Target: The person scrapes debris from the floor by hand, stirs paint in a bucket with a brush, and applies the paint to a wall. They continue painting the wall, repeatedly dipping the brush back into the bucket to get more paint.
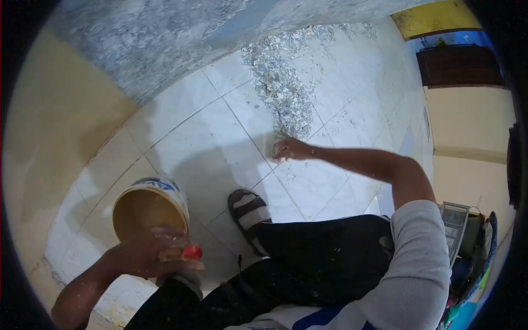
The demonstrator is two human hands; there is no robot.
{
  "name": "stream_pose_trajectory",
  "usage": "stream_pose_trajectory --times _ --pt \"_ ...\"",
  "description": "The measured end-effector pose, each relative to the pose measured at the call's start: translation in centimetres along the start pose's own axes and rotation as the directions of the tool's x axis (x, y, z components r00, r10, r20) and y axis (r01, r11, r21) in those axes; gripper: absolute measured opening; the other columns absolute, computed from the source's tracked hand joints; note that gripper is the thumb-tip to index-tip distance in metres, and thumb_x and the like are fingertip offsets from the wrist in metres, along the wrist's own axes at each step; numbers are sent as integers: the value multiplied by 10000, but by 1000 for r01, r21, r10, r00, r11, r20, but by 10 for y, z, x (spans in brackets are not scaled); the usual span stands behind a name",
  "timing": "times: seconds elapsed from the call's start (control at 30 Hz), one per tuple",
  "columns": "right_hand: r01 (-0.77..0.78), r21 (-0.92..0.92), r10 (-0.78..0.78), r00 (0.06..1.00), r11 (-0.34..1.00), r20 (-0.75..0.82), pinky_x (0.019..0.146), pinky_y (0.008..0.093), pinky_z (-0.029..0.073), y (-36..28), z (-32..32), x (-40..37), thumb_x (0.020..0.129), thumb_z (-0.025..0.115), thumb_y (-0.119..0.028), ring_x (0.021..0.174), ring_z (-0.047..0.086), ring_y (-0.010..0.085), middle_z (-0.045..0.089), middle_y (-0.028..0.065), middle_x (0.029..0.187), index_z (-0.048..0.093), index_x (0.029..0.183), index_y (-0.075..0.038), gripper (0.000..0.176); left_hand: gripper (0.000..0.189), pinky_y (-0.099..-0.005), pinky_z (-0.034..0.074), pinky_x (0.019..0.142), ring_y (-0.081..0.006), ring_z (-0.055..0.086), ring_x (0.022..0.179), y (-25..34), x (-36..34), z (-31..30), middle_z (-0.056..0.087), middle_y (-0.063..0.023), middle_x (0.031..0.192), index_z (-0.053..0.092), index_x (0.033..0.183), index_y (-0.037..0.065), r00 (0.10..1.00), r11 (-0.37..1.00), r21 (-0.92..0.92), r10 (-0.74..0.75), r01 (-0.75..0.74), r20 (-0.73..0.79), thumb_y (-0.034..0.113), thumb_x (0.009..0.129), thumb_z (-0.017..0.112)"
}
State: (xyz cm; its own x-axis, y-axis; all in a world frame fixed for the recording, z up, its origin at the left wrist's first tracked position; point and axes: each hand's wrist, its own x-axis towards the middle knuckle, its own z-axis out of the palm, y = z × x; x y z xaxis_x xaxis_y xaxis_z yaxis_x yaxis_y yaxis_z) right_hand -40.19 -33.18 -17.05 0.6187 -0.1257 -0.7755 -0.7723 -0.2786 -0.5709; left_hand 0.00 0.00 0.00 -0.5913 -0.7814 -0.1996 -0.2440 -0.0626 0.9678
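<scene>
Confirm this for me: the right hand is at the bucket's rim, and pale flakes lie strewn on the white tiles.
Wrong hand: in the head view, the left hand is at the rim of the bucket, not the right hand. Pale flakes do lie strewn on the white tiles.

The right arm [360,161] reaches out, elbow [411,168] bent, the right hand [290,149] with fingers [280,150] bunched. The left hand [144,254], blurred, seems curled in a grip.
</scene>
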Motion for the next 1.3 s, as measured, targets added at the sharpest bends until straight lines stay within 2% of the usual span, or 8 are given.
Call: stream_pose_trajectory --times 0.07,0.17,0.43,0.47,0.5,0.77,1.07,1.3 --pt "301 -344 -419 838 890 -350 878 387 509 -4 30 -26 933 630 -229 1031 626 278 631 118 1129 663 1038 -104 167 387 -466 426 1024 -362 549 1196 5 3 7 633 -158 1196 653 1183 120 989 996 -9 -84 86 118 320 857 713" --pt "393 -624 -619 762 675 -190 1004 450 418 10 28 10 951 598 -303 1218 520 298 517 125 1349 597 1177 -124 289 367 -461 429 1021 -361 552 1192 8 37 -8 637 -151 1194 658 1170 131 983 985 103 -151 140 101 323 862 708" --pt "419 -467 -590 743 779 -317 1154 598 130 20 -32 40 962 462 -544 1467 184 309 131 90 1610 310 1494 -203 650 396 -445 468 987 -343 555 1184 18 85 -6 620 -175 1191 666 1123 82 973 989 91 -136 121 188 337 832 750" --pt "157 -576 -378 880 802 -286 1157 592 69 12 -47 33 956 479 -539 1486 117 302 110 93 1617 244 1527 -201 703 398 -441 477 980 -340 555 1187 18 87 -5 612 -190 1196 672 1105 75 971 986 108 -144 126 188 334 818 770" --pt "174 -598 -444 829 782 -340 1141 637 15 19 -57 40 947 487 -547 1485 121 294 117 86 1615 251 1522 -207 709 404 -440 476 981 -346 551 1187 19 90 -4 605 -194 1202 664 1119 77 970 987 94 -149 133 192 335 824 763" --pt "90 -612 -534 597 786 -599 1118 612 161 20 -96 51 983 478 -441 1423 294 293 262 80 1572 380 1445 -173 543 412 -444 456 979 -354 571 1117 11 97 2 600 -174 1196 623 1171 69 974 993 102 -73 52 215 271 828 730" --pt "404 -641 -726 574 653 -379 1119 467 243 -79 -6 93 973 454 -517 1420 286 296 258 179 1554 255 1513 -103 709 390 -441 459 982 -348 555 1150 4 106 9 615 -180 1173 638 1154 60 974 993 116 -13 -14 226 260 832 732" --pt "22 -537 -510 349 843 -786 1089 506 267 -87 -99 176 984 466 -419 1350 384 327 370 192 1483 405 1409 -37 574 351 -441 465 984 -347 560 1168 13 111 5 616 -183 1186 665 1125 73 976 995 64 -86 74 201 278 848 732"
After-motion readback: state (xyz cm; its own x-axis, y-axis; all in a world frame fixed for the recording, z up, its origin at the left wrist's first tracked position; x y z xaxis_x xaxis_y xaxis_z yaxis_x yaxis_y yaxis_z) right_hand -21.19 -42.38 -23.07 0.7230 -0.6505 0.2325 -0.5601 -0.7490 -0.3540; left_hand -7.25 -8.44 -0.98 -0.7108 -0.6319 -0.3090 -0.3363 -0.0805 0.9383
